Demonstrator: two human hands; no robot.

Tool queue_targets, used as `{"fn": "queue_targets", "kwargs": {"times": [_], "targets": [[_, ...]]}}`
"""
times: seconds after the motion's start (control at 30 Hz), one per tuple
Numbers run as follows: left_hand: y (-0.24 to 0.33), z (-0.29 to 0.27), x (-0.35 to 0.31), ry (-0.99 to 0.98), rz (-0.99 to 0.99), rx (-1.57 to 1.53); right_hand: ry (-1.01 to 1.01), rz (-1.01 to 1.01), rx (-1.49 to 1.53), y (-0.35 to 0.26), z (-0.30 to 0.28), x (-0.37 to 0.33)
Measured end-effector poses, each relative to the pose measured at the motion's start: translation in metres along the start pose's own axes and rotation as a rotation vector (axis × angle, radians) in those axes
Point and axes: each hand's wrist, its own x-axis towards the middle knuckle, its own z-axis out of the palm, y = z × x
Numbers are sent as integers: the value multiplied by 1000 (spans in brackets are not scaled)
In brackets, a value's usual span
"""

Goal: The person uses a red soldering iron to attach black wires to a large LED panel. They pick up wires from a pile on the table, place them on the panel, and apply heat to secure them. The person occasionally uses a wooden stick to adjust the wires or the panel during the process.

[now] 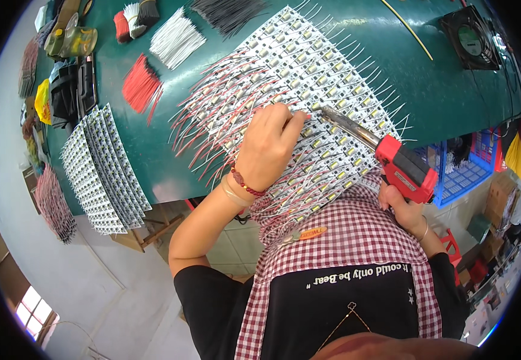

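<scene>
A large panel of white circuit boards, set with rows of small components, lies on the table in front of me. Red and white wires stick out along its edges. My left hand rests over the middle of the panel, its fingers closed in a pinch; whatever they hold is too small or hidden to name. My right hand grips the handle of a red and black soldering gun. Its metal barrel points left, with the tip at the boards just beside my left fingertips.
Bundles of red wires, white wires and black wires lie on the green table. More boards stand stacked at the left edge. A black fan sits far right, above a blue crate.
</scene>
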Motion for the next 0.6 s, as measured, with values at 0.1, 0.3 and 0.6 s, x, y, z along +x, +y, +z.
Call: {"fn": "queue_targets", "kwargs": {"times": [0.1, 0.3, 0.6], "targets": [[-1, 1, 0, 2, 6, -3, 10, 49, 44, 3, -1, -2], [0, 3, 1, 5, 27, 11, 76, 125, 66, 5, 2, -4], [2, 2, 1, -52, 34, 45, -4, -6, -34, 6, 1, -1]]}}
